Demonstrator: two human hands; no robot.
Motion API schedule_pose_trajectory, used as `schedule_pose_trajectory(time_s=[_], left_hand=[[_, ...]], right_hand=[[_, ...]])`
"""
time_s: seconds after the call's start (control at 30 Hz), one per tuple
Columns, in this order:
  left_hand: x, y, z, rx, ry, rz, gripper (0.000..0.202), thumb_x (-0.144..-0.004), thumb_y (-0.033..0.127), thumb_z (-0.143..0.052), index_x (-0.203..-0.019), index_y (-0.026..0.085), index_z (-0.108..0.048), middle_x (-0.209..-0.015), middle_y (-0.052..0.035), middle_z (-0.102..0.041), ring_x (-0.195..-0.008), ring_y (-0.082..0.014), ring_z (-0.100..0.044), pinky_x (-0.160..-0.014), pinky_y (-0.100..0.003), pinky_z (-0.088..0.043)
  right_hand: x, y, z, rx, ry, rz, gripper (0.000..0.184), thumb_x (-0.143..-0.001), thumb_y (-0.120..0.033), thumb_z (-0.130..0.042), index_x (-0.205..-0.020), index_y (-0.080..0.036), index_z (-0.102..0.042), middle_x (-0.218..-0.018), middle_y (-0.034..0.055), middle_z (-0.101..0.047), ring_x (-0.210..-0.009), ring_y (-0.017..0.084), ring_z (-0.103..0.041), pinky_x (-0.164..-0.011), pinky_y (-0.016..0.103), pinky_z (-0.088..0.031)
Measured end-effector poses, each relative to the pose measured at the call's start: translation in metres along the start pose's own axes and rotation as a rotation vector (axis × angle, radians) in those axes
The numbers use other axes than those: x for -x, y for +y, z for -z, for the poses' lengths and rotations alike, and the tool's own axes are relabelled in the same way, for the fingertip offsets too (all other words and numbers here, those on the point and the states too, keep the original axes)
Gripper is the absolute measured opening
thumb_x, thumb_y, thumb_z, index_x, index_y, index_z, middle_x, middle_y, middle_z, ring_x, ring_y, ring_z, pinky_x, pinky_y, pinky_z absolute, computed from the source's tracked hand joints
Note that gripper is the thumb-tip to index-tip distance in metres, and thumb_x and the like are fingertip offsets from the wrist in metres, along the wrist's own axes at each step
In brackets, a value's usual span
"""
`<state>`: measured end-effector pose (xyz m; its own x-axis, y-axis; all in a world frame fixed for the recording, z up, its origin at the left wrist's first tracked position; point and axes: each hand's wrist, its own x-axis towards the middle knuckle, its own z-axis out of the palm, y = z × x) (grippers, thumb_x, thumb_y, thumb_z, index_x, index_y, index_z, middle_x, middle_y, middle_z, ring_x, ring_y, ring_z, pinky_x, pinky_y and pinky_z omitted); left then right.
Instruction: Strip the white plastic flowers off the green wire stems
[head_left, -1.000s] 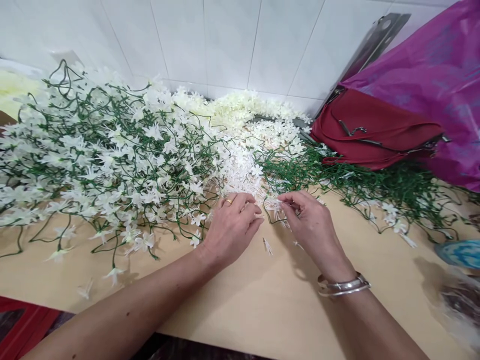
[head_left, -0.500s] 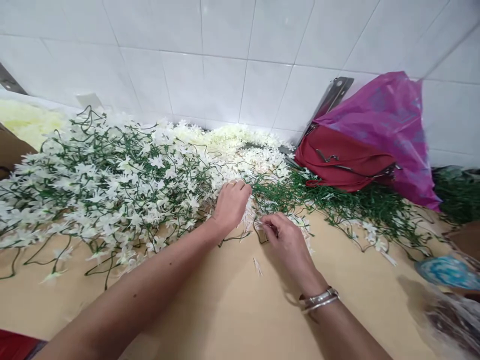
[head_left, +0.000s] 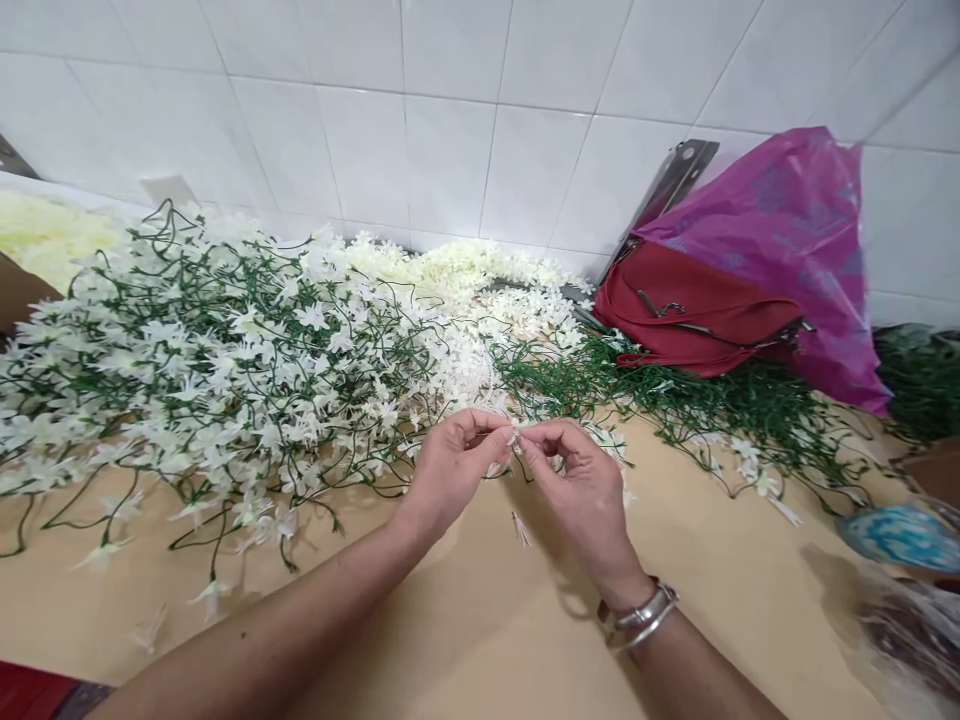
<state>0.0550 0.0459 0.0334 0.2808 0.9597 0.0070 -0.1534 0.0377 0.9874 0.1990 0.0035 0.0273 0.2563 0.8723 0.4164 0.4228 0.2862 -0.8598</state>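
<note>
Both hands meet above the table in front of the flowers. My left hand (head_left: 454, 465) pinches something small and white, perhaps a flower part, between thumb and fingertips. Against it, my right hand (head_left: 577, 480) is closed in a pinch too, with silver bangles (head_left: 645, 612) on the wrist. The small white piece (head_left: 514, 437) shows only between the fingertips; its exact shape is hidden. Just below the hands lies a little bunch of thin white stamens (head_left: 520, 528). Beyond them rests a heap of white petals (head_left: 469, 365) next to green plastic stems (head_left: 555, 378).
A large pile of white artificial flowers (head_left: 225, 370) on green stems covers the left of the table (head_left: 465, 620). At the back right a red bag (head_left: 697, 305) leans with a purple plastic bag (head_left: 795, 230). A blue and white bundle (head_left: 904, 535) lies at the right edge.
My left hand has come back from the petal heap towards me and now meets my right hand, fingertips together. The right hand has stayed nearly in place.
</note>
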Motion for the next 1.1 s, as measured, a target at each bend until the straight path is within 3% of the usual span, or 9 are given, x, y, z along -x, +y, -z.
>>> schedule_pose_trajectory(time_s=[0.17,0.47,0.67,0.87,1.0,1.1], left_hand=[[0.005,-0.007,-0.004,0.096,-0.066,0.046,0.023,-0.083,0.035,-0.076,-0.089,0.013,-0.072,-0.083,-0.0037,-0.072,-0.077,-0.0130,-0.064,-0.078,-0.025,-0.052],[0.008,-0.012,-0.008,0.123,-0.039,-0.069,0.019,-0.088,0.032,-0.073,-0.096,0.015,-0.068,-0.081,-0.0013,-0.073,-0.076,-0.0120,-0.067,-0.077,-0.023,-0.055],[0.013,-0.011,-0.011,-0.022,-0.007,-0.151,0.015,-0.094,0.030,-0.068,-0.099,0.017,-0.069,-0.089,-0.0040,-0.078,-0.086,-0.0154,-0.074,-0.081,-0.025,-0.057],[0.016,-0.010,-0.008,-0.188,0.010,-0.277,0.012,-0.097,0.027,-0.064,-0.101,0.019,-0.071,-0.093,-0.0036,-0.078,-0.088,-0.0161,-0.074,-0.082,-0.025,-0.056],[0.016,-0.012,-0.003,-0.222,-0.033,-0.263,0.014,-0.099,0.030,-0.061,-0.105,0.020,-0.069,-0.098,-0.0044,-0.078,-0.092,-0.0179,-0.073,-0.085,-0.027,-0.055],[0.016,-0.013,0.000,-0.231,-0.060,-0.281,0.017,-0.100,0.033,-0.059,-0.106,0.020,-0.068,-0.097,-0.0047,-0.077,-0.091,-0.0182,-0.072,-0.084,-0.027,-0.054]], right_hand=[[0.001,-0.005,0.000,0.081,0.057,-0.026,0.008,-0.085,-0.021,-0.068,-0.077,-0.021,-0.069,-0.074,-0.0004,-0.067,-0.071,0.016,-0.060,-0.069,0.030,-0.047],[0.004,-0.009,-0.002,0.002,0.076,-0.129,0.009,-0.083,-0.026,-0.071,-0.076,-0.021,-0.069,-0.074,-0.0009,-0.069,-0.071,0.016,-0.060,-0.070,0.028,-0.048],[0.006,-0.011,-0.007,-0.002,0.163,-0.140,0.007,-0.083,-0.026,-0.070,-0.078,-0.021,-0.068,-0.076,-0.0008,-0.068,-0.074,0.016,-0.062,-0.073,0.029,-0.049],[0.004,-0.009,-0.005,-0.023,0.114,-0.173,0.010,-0.081,-0.029,-0.071,-0.076,-0.020,-0.069,-0.073,0.0005,-0.069,-0.070,0.017,-0.060,-0.071,0.031,-0.049],[-0.001,-0.003,0.000,-0.076,0.074,-0.114,0.011,-0.080,-0.031,-0.076,-0.077,-0.021,-0.071,-0.100,0.0070,-0.069,-0.092,0.021,-0.064,-0.080,0.034,-0.050],[-0.007,0.004,0.004,-0.272,0.000,-0.166,0.018,-0.078,-0.031,-0.081,-0.091,-0.023,-0.072,-0.115,0.0085,-0.069,-0.105,0.023,-0.066,-0.090,0.038,-0.052]])
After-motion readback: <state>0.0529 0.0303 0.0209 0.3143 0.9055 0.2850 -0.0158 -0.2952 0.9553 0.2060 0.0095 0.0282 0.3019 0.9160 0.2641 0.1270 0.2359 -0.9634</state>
